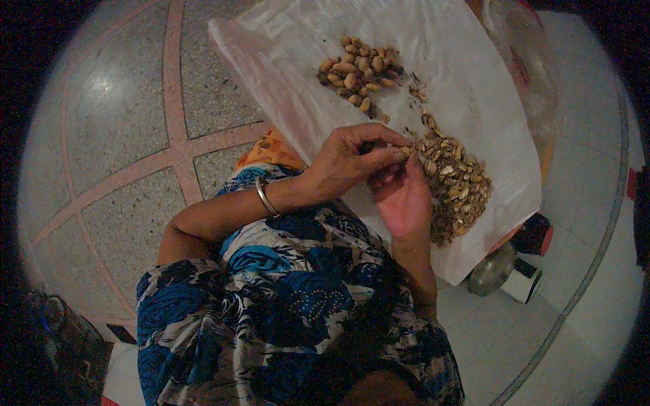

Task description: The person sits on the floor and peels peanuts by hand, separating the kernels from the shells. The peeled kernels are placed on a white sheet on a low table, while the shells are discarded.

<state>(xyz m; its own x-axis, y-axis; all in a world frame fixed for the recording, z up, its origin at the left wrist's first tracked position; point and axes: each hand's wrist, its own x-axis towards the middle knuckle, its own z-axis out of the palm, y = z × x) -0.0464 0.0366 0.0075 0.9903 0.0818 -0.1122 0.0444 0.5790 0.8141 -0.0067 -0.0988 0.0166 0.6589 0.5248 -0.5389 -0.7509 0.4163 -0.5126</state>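
Note:
My left hand (348, 157), with a metal bangle (265, 197) on its wrist, pinches a small pale piece, apparently a peanut (405, 150), between thumb and forefinger. My right hand (403, 195) meets it at the same spot, palm turned up and fingers curled; my fingers partly hide the piece. Beyond my hands lies a heap of unshelled peanuts (361, 68) on a white plastic sheet (472, 66). A larger heap of broken peanut shells (459, 185) lies right beside my right hand. Dark crumbs are scattered between the two heaps.
Speckled floor tiles (122, 116) with pinkish bands stretch to the left. Below the sheet's right corner are a rounded metal vessel (490, 271), a white box-like object (523, 280) and a black object with a red edge (532, 234). Patterned cloth (304, 299) covers my lap.

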